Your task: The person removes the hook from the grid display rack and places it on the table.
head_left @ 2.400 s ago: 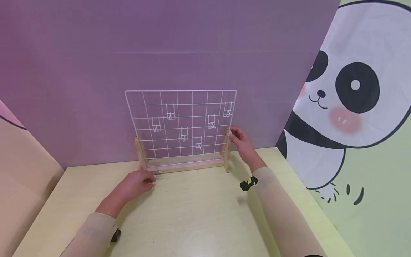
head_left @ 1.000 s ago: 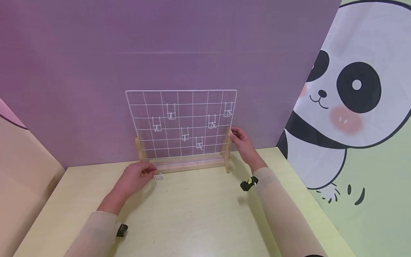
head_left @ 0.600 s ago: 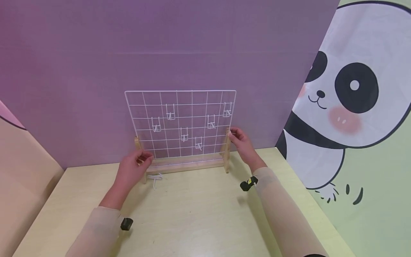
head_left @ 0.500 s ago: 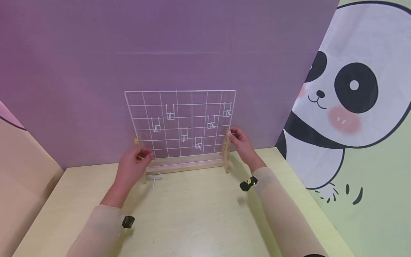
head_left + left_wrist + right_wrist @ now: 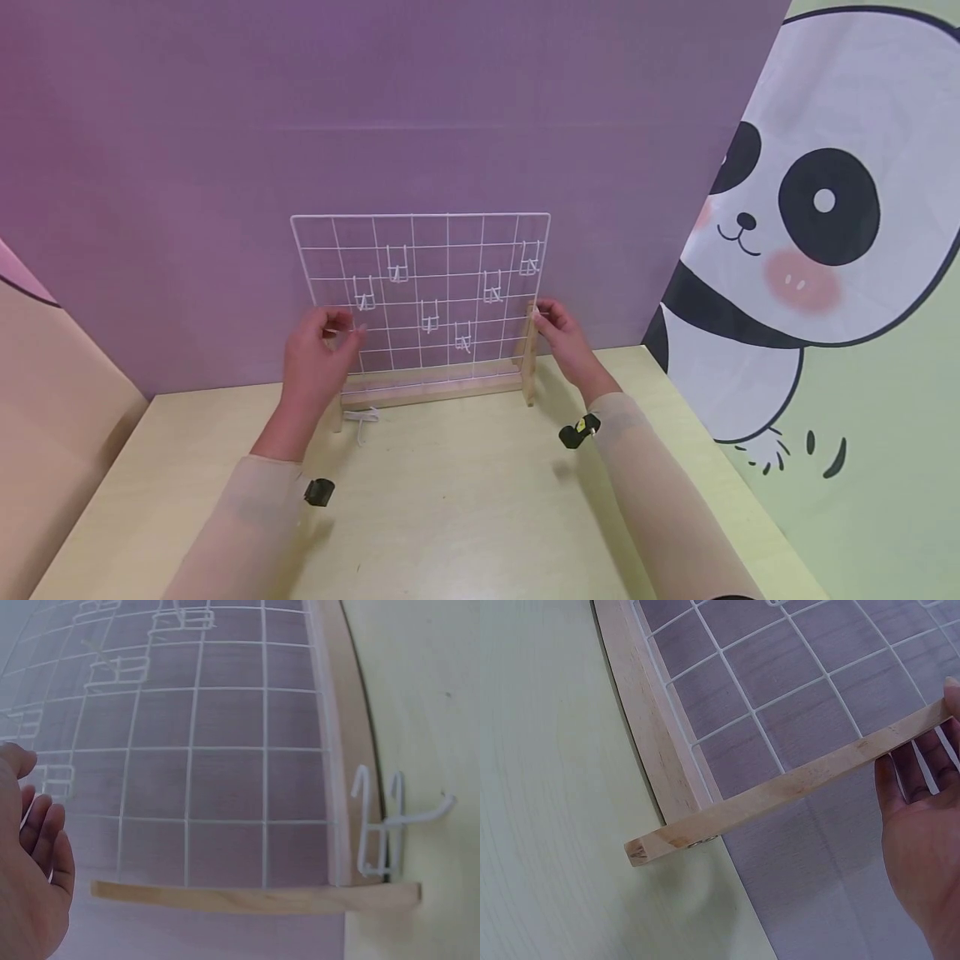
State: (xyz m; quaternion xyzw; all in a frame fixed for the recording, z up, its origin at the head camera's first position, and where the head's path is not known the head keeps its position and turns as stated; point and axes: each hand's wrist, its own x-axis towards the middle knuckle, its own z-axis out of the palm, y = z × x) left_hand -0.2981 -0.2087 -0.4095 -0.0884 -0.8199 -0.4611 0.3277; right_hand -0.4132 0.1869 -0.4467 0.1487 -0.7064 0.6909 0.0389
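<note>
A white wire grid (image 5: 420, 215) stands upright in a wooden stand (image 5: 435, 392), with several small white wire hooks hung across it. My left hand (image 5: 311, 367) is raised at the grid's left side, thumb and fingers parted with nothing between them. In the head view its fingertips lie just below the leftmost hung hook (image 5: 364, 300) and cover part of the left post. One loose hook (image 5: 397, 820) lies on the table against the stand's front bar. With thumb and fingers, my right hand (image 5: 566, 342) grips the top of the right wooden post (image 5: 795, 780).
The pale wooden table (image 5: 450, 517) reaches back to a purple backdrop (image 5: 420, 100) close behind the grid. On the right is a wall with a panda picture (image 5: 832, 208). Small black cameras (image 5: 319, 492) sit at both wrists.
The left hand has let go of the loose hook, leaving it on the table, and moved up along the grid's left side with its fingers parting. The right hand has stayed on the post.
</note>
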